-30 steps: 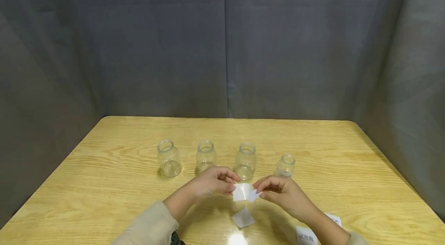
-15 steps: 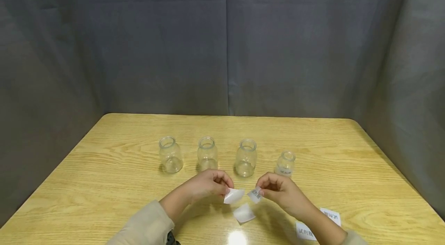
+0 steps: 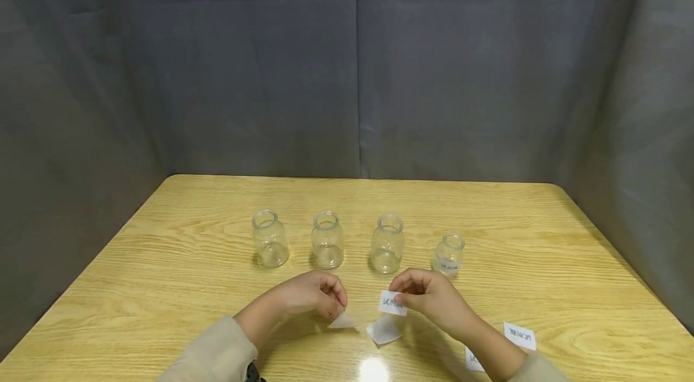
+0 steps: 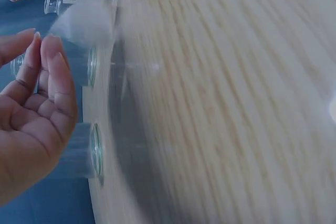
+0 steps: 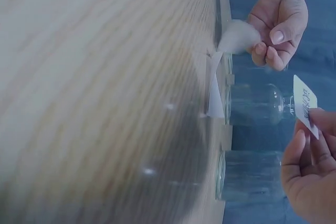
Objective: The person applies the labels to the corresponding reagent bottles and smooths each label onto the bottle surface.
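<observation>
We see the printed label (image 3: 387, 302) just on the near side of the third jar (image 3: 387, 246) from the left, its long side running left to right. Our right hand (image 3: 434, 302), the nearer one, pinches the label's right end; our left hand (image 3: 310, 296), farther left, has its fingertips together at a blurred white scrap (image 3: 343, 321), and we cannot tell whether they grip it.

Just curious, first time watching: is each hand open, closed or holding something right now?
Left hand: pinching a blurred white slip.
Right hand: pinching a printed label.
</observation>
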`<state>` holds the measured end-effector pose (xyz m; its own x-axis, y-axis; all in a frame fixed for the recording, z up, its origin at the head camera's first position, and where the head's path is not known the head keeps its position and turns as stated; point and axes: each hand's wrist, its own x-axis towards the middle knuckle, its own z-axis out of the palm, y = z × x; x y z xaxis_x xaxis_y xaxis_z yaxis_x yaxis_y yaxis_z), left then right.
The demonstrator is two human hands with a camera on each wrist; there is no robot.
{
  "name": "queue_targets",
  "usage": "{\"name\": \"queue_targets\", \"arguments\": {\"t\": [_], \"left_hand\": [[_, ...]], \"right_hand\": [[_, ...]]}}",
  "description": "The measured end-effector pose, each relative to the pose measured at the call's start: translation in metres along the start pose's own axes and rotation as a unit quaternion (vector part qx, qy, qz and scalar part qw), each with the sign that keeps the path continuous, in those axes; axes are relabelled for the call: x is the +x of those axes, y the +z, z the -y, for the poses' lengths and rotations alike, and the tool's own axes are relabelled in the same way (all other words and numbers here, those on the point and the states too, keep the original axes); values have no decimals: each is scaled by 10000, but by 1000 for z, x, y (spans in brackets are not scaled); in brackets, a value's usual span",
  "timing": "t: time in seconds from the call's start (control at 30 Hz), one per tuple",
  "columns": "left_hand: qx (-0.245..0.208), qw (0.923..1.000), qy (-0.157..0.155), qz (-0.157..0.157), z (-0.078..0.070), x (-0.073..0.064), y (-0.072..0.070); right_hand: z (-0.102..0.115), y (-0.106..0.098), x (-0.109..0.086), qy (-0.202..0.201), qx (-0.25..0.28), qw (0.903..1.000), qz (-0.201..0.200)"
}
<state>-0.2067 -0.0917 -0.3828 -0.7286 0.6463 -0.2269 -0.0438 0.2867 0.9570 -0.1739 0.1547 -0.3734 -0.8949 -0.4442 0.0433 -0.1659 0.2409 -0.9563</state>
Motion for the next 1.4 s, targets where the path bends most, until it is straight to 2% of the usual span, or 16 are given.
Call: {"name": "queue_targets", "arguments": {"t": [0.17, 0.43, 0.67, 0.8, 0.9, 1.03, 1.23, 1.4], "left_hand": [[-102, 9996, -30, -254, -1, 2, 3], [-483, 9956, 478, -649, -4, 18, 23], [-664, 9920, 581, -897, -5, 28, 36], [-703, 9894, 577, -1135, -6, 34, 39], [-729, 9861, 574, -1375, -6, 39, 39], [-774, 9811, 576, -1677, -6, 46, 41], [-406, 9723, 448, -2257, -11, 55, 44], [73, 9625, 333, -2691, -13, 62, 47]], "right_hand": [[1, 4, 4, -98, 4, 9999, -64], [-3, 15, 13, -220, -60, 9984, -526], [-8, 14, 11, -175, 3, 9976, -667], [-8, 12, 11, 85, 18, 9956, -935], [-8, 10, 14, 475, 151, 9900, -1317], [-12, 8, 18, 767, 425, 9838, -1566], [-15, 6, 25, 769, 171, 9840, -1597], [-17, 8, 32, 872, -5, 9773, -1932]]}}
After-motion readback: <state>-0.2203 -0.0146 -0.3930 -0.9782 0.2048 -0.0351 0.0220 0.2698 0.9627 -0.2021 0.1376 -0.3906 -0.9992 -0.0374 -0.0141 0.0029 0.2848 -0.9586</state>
